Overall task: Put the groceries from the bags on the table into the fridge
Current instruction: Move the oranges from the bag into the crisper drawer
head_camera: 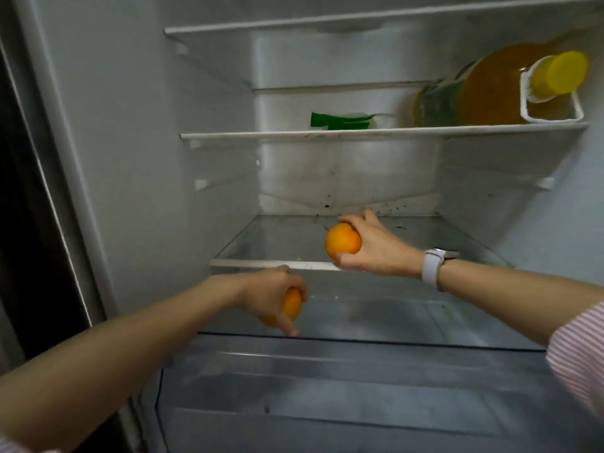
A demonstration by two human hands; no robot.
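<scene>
Open white fridge interior [137, 165]: right hand [376, 246], wrist in a white watch [433, 263], clasps a round orange fruit [342, 242] above the lower glass shelf [261, 246]; left hand [271, 291] closes over a second orange fruit [292, 305], lower down, beside the clear drawer cover [392, 318]; large amber oil bottle with yellow cap [496, 86] lies on the middle shelf

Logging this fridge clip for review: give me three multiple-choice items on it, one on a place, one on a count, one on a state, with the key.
1. Where does the big bottle of amber liquid lie?
A. Middle shelf, right
B. Bottom drawer
C. Lowest shelf

2. How many oranges are in view?
A. One
B. Two
C. Four

3. The right hand is:
A. Empty
B. Gripping an orange
C. Holding the bottle

Key: A, it rests beside the green-and-white pack; B, one per hand, left hand included; B, fingers wrap the orange.
</scene>
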